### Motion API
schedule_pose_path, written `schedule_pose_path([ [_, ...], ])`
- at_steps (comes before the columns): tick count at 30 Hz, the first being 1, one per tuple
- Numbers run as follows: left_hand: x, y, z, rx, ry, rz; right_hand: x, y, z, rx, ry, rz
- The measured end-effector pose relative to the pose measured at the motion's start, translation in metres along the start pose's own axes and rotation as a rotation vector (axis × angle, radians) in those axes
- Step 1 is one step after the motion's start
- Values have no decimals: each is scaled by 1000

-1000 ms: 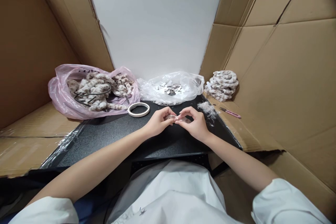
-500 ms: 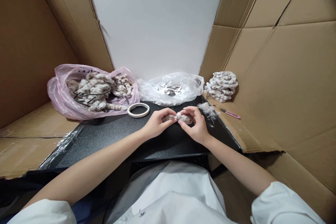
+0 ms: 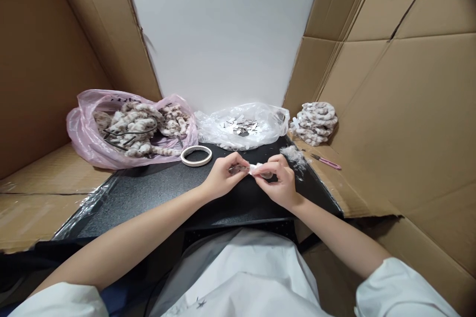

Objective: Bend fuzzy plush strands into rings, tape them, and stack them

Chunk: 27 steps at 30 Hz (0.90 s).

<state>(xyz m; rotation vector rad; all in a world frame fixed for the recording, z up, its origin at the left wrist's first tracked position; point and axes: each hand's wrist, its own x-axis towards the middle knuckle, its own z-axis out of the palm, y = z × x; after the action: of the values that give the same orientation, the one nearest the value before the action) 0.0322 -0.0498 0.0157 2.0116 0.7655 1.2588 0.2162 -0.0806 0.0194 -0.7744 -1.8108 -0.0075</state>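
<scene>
Above the middle of the worktop's near edge (image 3: pixel 148 203), the left hand (image 3: pixel 222 174) and right hand (image 3: pixel 278 181) pinch a small fluffy piece (image 3: pixel 267 175) with a white strip (image 3: pixel 253 167), fingertips nearly meeting. Beyond, left to right: tape roll (image 3: pixel 196 156), pink bag (image 3: pixel 89 146), clear bag (image 3: pixel 208 133).

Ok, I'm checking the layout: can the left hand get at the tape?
Probably yes: the tape lies close beside the left hand, nothing between, though it holds a fluffy piece.
</scene>
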Motion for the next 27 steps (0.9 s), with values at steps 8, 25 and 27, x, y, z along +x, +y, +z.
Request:
schedule_pose_path([
  [8, 6, 7, -1, -444, -127, -349, -7, 13, -1, -9, -84, 3],
  [25, 7, 4, -2, -494, -127, -354, 10, 7, -16, 0, -167, -38],
  [27, 8, 4, -2, -488, -130, -347, 16, 7, -16, -50, -259, -28],
])
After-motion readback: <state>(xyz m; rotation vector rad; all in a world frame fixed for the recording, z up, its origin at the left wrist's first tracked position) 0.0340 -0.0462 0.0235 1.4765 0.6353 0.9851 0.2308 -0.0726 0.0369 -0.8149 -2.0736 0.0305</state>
